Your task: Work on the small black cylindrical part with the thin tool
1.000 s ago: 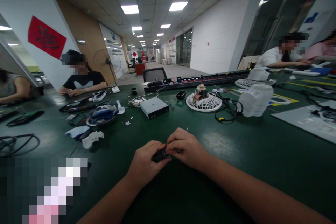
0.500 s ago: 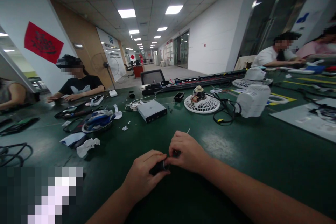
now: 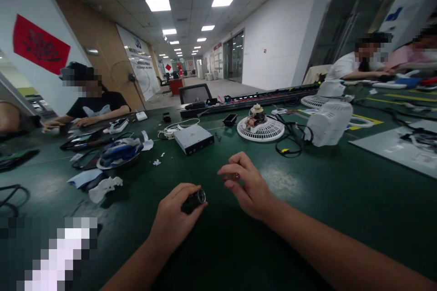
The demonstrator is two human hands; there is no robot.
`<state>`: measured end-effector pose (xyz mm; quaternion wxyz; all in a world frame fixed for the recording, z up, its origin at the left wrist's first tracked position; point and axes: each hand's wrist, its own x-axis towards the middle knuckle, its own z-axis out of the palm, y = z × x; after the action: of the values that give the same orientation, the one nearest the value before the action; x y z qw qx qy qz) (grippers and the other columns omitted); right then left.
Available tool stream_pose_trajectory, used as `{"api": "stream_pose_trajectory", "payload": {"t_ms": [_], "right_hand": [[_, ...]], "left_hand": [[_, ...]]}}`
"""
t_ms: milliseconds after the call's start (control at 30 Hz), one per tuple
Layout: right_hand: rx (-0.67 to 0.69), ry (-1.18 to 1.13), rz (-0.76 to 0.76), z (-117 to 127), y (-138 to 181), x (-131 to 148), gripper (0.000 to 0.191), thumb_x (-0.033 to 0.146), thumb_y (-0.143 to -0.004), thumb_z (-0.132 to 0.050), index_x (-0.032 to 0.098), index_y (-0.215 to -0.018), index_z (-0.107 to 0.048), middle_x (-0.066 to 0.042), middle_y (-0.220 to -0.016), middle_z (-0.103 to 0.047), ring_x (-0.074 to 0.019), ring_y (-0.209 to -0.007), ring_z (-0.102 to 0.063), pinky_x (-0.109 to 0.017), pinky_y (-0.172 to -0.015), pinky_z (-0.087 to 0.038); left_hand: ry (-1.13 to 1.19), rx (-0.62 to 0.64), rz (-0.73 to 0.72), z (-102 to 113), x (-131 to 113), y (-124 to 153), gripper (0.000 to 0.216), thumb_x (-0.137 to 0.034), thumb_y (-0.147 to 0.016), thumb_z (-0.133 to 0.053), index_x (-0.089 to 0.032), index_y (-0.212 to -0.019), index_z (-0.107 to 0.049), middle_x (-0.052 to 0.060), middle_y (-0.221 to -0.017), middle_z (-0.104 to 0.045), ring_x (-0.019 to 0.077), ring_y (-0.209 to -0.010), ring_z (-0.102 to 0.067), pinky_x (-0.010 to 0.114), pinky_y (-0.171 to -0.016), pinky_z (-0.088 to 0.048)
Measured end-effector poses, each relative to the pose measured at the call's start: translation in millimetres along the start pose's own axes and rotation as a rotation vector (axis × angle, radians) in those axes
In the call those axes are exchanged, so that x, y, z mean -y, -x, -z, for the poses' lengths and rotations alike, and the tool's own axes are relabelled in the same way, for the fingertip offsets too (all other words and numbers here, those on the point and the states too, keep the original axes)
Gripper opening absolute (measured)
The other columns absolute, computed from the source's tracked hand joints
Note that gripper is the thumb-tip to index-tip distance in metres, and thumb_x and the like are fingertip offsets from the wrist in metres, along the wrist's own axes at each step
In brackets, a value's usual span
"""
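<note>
We have the black cylinder (image 3: 196, 198) in our left grip (image 3: 173, 214), closed around it with the fingers over the far side and the thumb along the near side. Its round, pale-rimmed end pokes out past the fingertips and faces right, towards our right grip (image 3: 253, 192). That one is apart from the cylinder, its fingers curled and its thumb just below them; we cannot tell whether something small sits between them. Nor can we tell whether the cylinder touches the surface (image 3: 317, 193) beneath it.

Green surface lies between our two grips, and more of it runs ahead of them as far as the drive (image 3: 194, 138) and the grille (image 3: 273, 133). Paper scraps (image 3: 156, 162) lie ahead and to the left, short of the drive. Farther left, the white rag (image 3: 105, 189) lies near the bowl (image 3: 119, 163). On the right, the black cable (image 3: 290, 148) loops between the grille and the white housing (image 3: 329, 125), and the grey panel (image 3: 378, 148) has its near edge slanting towards us.

Our left forearm slants up and right from the bottom; our right reaches in from the lower right, wrist a little bent, fingertips pointing left.
</note>
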<state>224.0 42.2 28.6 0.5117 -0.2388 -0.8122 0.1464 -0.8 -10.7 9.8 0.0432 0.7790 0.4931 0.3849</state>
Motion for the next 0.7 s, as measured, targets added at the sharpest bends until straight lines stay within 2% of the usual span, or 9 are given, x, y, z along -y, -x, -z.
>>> {"api": "stream_pose_trajectory", "payload": {"t_ms": [100,167,267,400,533,700], "right_hand": [[-0.075,-0.128,-0.088,-5.7,4.2,-4.8,0.017,0.032,-0.1,-0.047,0.022,-0.098,-0.061,-0.003,-0.081,-0.056,-0.0179,-0.075,-0.055,-0.032,-0.069,-0.045],[-0.104,-0.248,-0.137,-9.8,6.6,-7.5,0.021,0.035,-0.102,-0.045,0.022,-0.097,-0.06,-0.002,-0.082,-0.057,-0.0168,-0.073,-0.057,-0.031,-0.068,-0.045],[-0.059,-0.374,-0.194,-14.3,9.3,-10.8,0.023,0.037,-0.102,-0.044,0.022,-0.099,-0.061,-0.002,-0.084,-0.061,-0.0165,-0.075,-0.061,-0.03,-0.069,-0.048],[0.02,-0.372,-0.214,-15.7,10.5,-13.8,0.022,0.037,-0.102,-0.046,0.023,-0.1,-0.062,-0.002,-0.085,-0.064,-0.0168,-0.08,-0.064,-0.03,-0.074,-0.048],[0.035,-0.327,-0.216,-14.1,10.5,-14.7,0.021,0.036,-0.102,-0.047,0.022,-0.097,-0.062,-0.001,-0.082,-0.063,-0.0156,-0.076,-0.063,-0.029,-0.071,-0.048],[0.076,-0.396,-0.211,-13.9,11.6,-13.6,0.023,0.035,-0.102,-0.045,0.021,-0.096,-0.062,-0.002,-0.083,-0.063,-0.0153,-0.075,-0.064,-0.029,-0.071,-0.05]], "left_hand": [[-0.015,-0.024,0.052,-1.6,2.1,-1.5,0.026,-0.017,-0.077,-0.075,-0.023,-0.101,-0.067,0.003,-0.098,-0.071,0.0207,-0.09,-0.068,0.035,-0.081,-0.057],[-0.01,-0.053,0.094,-2.7,2.9,-2.5,0.026,-0.016,-0.076,-0.075,-0.022,-0.1,-0.067,0.002,-0.097,-0.07,0.0204,-0.088,-0.067,0.035,-0.078,-0.056],[0.012,-0.059,0.125,-3.5,2.3,-3.4,0.027,-0.015,-0.075,-0.076,-0.022,-0.099,-0.065,0.002,-0.095,-0.068,0.0196,-0.086,-0.066,0.034,-0.075,-0.055],[0.042,-0.034,0.099,-3.5,-0.5,-3.2,0.027,-0.012,-0.074,-0.076,-0.021,-0.097,-0.064,0.001,-0.094,-0.066,0.0185,-0.086,-0.065,0.033,-0.075,-0.053],[0.054,-0.026,0.087,-4.2,-1.6,-2.4,0.028,-0.011,-0.075,-0.076,-0.021,-0.097,-0.063,0.002,-0.095,-0.066,0.0184,-0.087,-0.064,0.033,-0.077,-0.052],[0.064,-0.004,0.079,-5.8,-0.6,-2.2,0.029,-0.01,-0.074,-0.076,-0.021,-0.098,-0.063,0.002,-0.095,-0.066,0.0183,-0.087,-0.064,0.032,-0.076,-0.052]]}}
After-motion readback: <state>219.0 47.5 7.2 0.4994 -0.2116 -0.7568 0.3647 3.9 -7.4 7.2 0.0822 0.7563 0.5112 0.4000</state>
